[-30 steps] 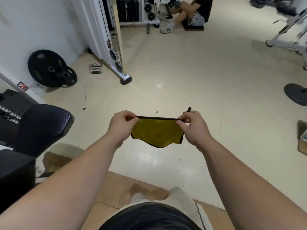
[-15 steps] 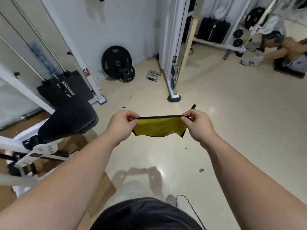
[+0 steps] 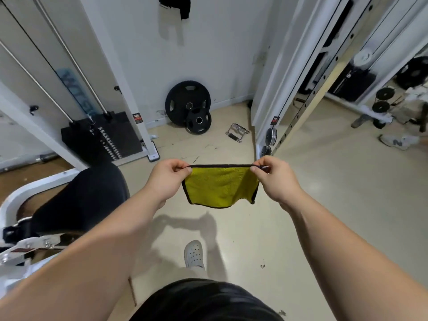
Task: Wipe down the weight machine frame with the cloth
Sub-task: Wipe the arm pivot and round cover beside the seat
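Bare-armed to the left hand (image 3: pixel 166 181) and right hand (image 3: pixel 278 181), the person wears black clothing (image 3: pixel 203 302) at 6 o'clock and a white perforated clog (image 3: pixel 194 254).

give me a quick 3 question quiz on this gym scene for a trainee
1. True or false: the yellow cloth is touching the weight machine frame.
2. What leans against the wall beyond the cloth? A) two black weight plates B) a kettlebell C) a rolled mat
3. Fill in: the left hand and right hand each pinch the cloth at its ___ edge.

Key: 1 false, it hangs in the air between the hands; 2 A; 3 top.
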